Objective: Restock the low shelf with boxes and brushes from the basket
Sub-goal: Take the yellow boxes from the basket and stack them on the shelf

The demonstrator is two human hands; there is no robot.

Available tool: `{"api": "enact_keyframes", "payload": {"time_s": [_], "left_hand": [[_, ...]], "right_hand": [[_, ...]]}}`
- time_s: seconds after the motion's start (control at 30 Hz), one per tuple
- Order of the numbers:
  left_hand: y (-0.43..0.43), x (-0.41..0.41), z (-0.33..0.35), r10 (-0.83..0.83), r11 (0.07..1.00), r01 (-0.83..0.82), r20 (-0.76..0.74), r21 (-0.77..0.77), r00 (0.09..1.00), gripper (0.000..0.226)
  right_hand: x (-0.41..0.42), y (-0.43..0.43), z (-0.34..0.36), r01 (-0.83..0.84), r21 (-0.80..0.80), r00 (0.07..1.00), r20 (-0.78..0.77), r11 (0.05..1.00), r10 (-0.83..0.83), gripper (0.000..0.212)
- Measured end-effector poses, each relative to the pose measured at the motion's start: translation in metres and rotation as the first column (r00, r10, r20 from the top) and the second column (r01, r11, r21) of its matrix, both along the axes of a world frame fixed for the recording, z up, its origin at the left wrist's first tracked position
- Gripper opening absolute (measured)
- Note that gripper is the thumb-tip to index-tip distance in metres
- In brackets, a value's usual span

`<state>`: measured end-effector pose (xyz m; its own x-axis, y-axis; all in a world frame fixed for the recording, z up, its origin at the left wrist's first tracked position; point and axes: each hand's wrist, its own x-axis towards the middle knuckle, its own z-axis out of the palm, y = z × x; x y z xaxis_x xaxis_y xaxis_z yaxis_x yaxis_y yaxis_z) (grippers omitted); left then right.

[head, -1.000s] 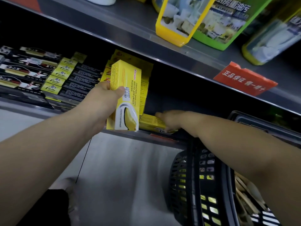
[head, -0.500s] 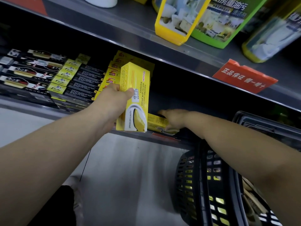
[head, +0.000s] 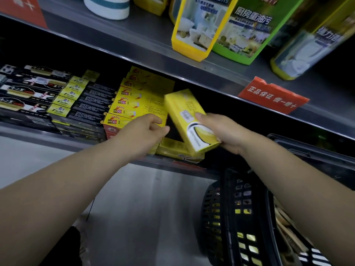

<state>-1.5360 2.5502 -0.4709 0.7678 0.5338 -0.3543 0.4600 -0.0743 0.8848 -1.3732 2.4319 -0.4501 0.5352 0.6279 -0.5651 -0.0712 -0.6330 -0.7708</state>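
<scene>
Setting: shop aisle with grey metal shelving over a pale floor (head: 134,208).
Upper shelf (head: 134,41): carries tall cleaner bottles, one yellow (head: 194,29), one green (head: 247,29), another yellow one at the far right, blurred; a white tub with a teal band (head: 107,6) stands at the left.
Low shelf (head: 38,139): dark inside, with goods lying flat in rows along its front edge.
Basket (head: 240,217): black plastic with lattice walls, below the low shelf at the lower right; yellow shows through the holes, and wooden-backed brushes (head: 288,233) lie at its right side.
Black packs (head: 25,96): long dark cartons with white and yellow print, stacked at the left of the low shelf.
Yellow box stack (head: 134,104): flat yellow cartons with red marks, piled in the middle of the low shelf, just right of the black packs.
Red tag (head: 272,96): hangs from the upper shelf edge, white characters on it.
Held yellow box (head: 190,121): tilted, upper end leaning left toward the stack, above another yellow box (head: 176,148) lying flat on the low shelf edge.
Right hand (head: 224,131): grips the held yellow box, thumb across its face, fingers behind its lower right.
Left hand (head: 144,133): just left of the held box, in front of the stack, fingers curled with thumb meeting fingertips; whether it pinches anything I cannot tell.
</scene>
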Motion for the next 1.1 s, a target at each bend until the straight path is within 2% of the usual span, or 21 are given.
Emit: {"api": "enact_keyframes", "payload": {"time_s": [0.03, 0.07, 0.1, 0.13, 0.17, 0.23, 0.33, 0.5, 0.53, 0.6, 0.67, 0.7, 0.8, 0.97, 1.03, 1.1], "left_hand": [[0.001, -0.001, 0.0, -0.049, 0.993, 0.051, -0.023, 0.105, 0.999, 0.032], [0.003, -0.001, -0.001, -0.084, 0.977, 0.091, -0.048, 0.191, 0.995, 0.033], [0.004, -0.002, -0.001, -0.107, 0.959, 0.123, -0.073, 0.256, 0.992, 0.033], [0.005, -0.003, -0.001, -0.122, 0.943, 0.145, -0.095, 0.3, 0.988, 0.034], [0.007, -0.003, -0.001, -0.132, 0.932, 0.162, -0.112, 0.326, 0.985, 0.034], [0.009, -0.004, -0.002, -0.143, 0.917, 0.182, -0.135, 0.354, 0.98, 0.036], [0.012, -0.004, -0.003, -0.141, 0.893, 0.205, -0.182, 0.401, 0.973, 0.041], [0.013, -0.004, -0.006, -0.172, 0.862, 0.28, -0.275, 0.423, 0.946, 0.047], [0.014, -0.003, -0.006, -0.178, 0.857, 0.29, -0.283, 0.425, 0.942, 0.047], [0.013, -0.003, -0.006, -0.185, 0.851, 0.301, -0.29, 0.431, 0.939, 0.045], [0.011, -0.002, -0.006, -0.183, 0.849, 0.297, -0.284, 0.437, 0.941, 0.044], [0.01, -0.001, -0.005, -0.182, 0.847, 0.295, -0.28, 0.442, 0.943, 0.043], [0.006, -0.001, -0.002, -0.188, 0.835, 0.293, -0.26, 0.466, 0.947, 0.04], [-0.007, 0.004, 0.009, -0.226, 0.804, 0.285, -0.177, 0.522, 0.958, 0.032], [-0.016, 0.007, 0.016, -0.253, 0.795, 0.293, -0.148, 0.532, 0.956, 0.03], [-0.028, 0.011, 0.023, -0.299, 0.78, 0.315, -0.119, 0.541, 0.947, 0.029]], "right_hand": [[0.01, -0.003, -0.001, -0.011, -0.103, 0.985, 0.17, 0.995, 0.028, 0.047], [0.021, -0.004, -0.004, -0.044, -0.238, 0.935, 0.331, 0.97, 0.123, 0.053], [0.032, -0.004, -0.01, -0.089, -0.394, 0.858, 0.437, 0.915, 0.271, 0.055], [0.04, -0.002, -0.017, -0.129, -0.533, 0.776, 0.471, 0.836, 0.419, 0.054], [0.047, 0.002, -0.026, -0.155, -0.639, 0.705, 0.462, 0.753, 0.538, 0.053], [0.054, 0.012, -0.045, -0.186, -0.751, 0.604, 0.42, 0.633, 0.677, 0.054], [0.055, 0.027, -0.074, -0.258, -0.795, 0.51, 0.37, 0.549, 0.776, 0.056], [0.052, 0.038, -0.109, -0.401, -0.788, 0.523, 0.223, 0.468, 0.823, 0.061], [0.053, 0.037, -0.11, -0.414, -0.791, 0.526, 0.196, 0.45, 0.828, 0.068], [0.055, 0.033, -0.108, -0.431, -0.82, 0.504, 0.128, 0.376, 0.854, 0.097], [0.054, 0.029, -0.104, -0.431, -0.86, 0.429, 0.071, 0.274, 0.9, 0.118], [0.052, 0.028, -0.104, -0.435, -0.867, 0.392, 0.062, 0.245, 0.918, 0.12], [0.05, 0.028, -0.106, -0.443, -0.861, 0.335, 0.1, 0.25, 0.937, 0.115], [0.051, 0.027, -0.096, -0.46, -0.834, 0.365, 0.135, 0.305, 0.921, 0.114], [0.046, 0.029, -0.079, -0.473, -0.797, 0.379, 0.202, 0.377, 0.903, 0.105], [0.042, 0.026, -0.051, -0.482, -0.695, 0.444, 0.331, 0.533, 0.833, 0.086]]}}
